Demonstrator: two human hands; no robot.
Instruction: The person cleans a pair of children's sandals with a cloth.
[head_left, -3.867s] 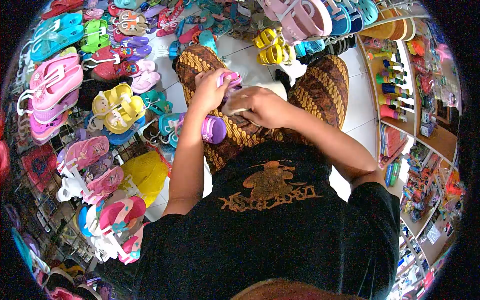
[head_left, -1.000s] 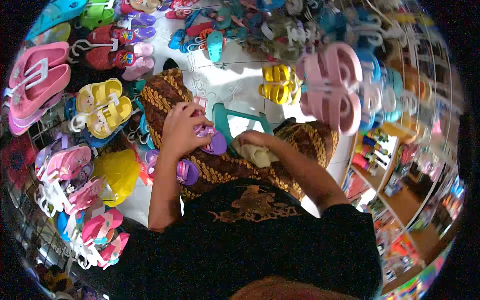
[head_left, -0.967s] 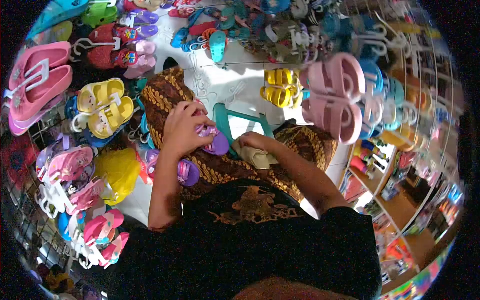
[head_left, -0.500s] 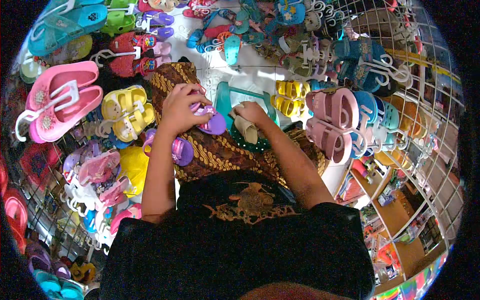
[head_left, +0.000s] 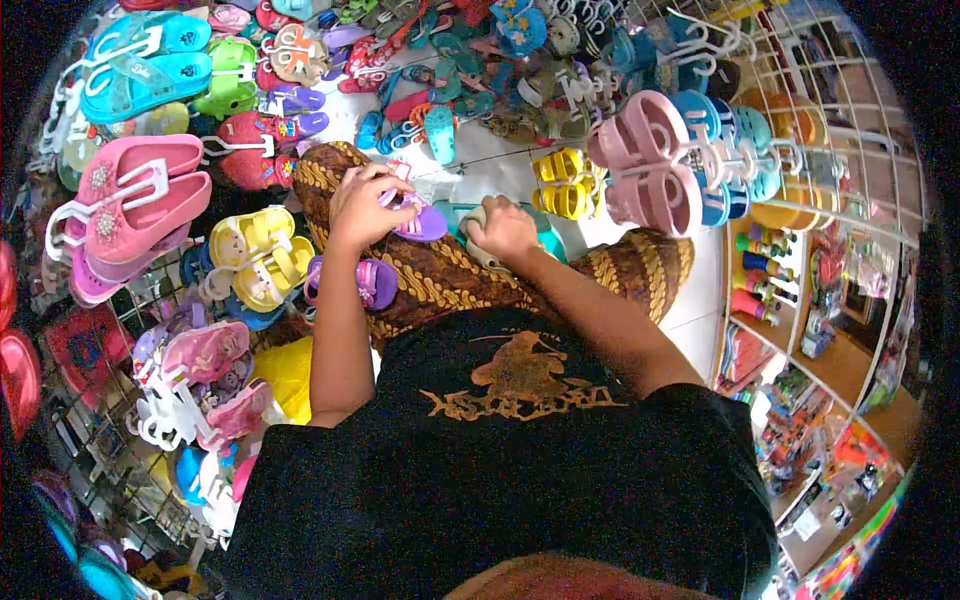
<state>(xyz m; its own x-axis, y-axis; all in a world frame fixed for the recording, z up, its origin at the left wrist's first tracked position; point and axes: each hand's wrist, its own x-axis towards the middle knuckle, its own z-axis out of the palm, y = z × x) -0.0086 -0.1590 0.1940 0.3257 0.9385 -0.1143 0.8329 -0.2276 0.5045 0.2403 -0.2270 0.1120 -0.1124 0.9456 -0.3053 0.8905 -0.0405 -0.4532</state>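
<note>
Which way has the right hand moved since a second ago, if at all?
Yes: right hand went forward, from the near edge of the teal frame to over its middle.

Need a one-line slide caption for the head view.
Left hand holding a purple sandal, right hand gripping pale cloth, pink sandals hanging nearby.

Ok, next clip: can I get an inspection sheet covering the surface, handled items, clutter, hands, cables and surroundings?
Surface: brown patterned fabric over the person's legs; pale tiled floor beyond.
Handled items: purple sandal and pale cloth.
Clutter: another purple sandal beside the left forearm; teal object, partly hidden, by the right hand.
Left hand: thumb and fingers on the sandal.
Right hand: closed on the cloth.
Cables: nothing seen.
Surroundings: hanging footwear on both sides, including pink shoes and yellow sandals; wire grid at right.
</note>
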